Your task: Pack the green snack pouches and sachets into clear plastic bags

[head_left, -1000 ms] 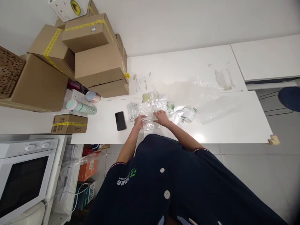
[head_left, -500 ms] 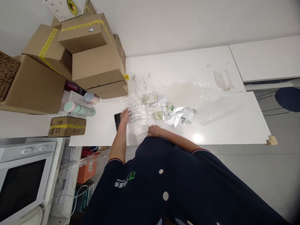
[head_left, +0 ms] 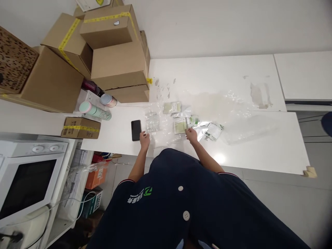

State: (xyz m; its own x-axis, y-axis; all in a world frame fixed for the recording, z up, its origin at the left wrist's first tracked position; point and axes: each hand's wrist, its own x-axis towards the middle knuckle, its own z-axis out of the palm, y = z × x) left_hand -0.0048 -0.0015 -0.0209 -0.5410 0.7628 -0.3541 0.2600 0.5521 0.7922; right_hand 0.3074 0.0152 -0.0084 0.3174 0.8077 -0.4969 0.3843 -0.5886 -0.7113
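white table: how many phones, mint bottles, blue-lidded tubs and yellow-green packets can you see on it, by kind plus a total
Yellow-green packets: 2
Phone: 1
Mint bottle: 1
Blue-lidded tub: 1
Total: 5

Left hand [head_left: 144,140] just beside black phone [head_left: 136,130], contact unclear. Right hand [head_left: 191,135] at near corner of greenish packet [head_left: 180,125], hold unclear. Clear plastic wrap [head_left: 166,135] spread between hands on white worktop [head_left: 269,152]. Taped cartons [head_left: 118,62] stacked far left; mint bottle [head_left: 96,112] near them; microwave [head_left: 28,183] lower left.
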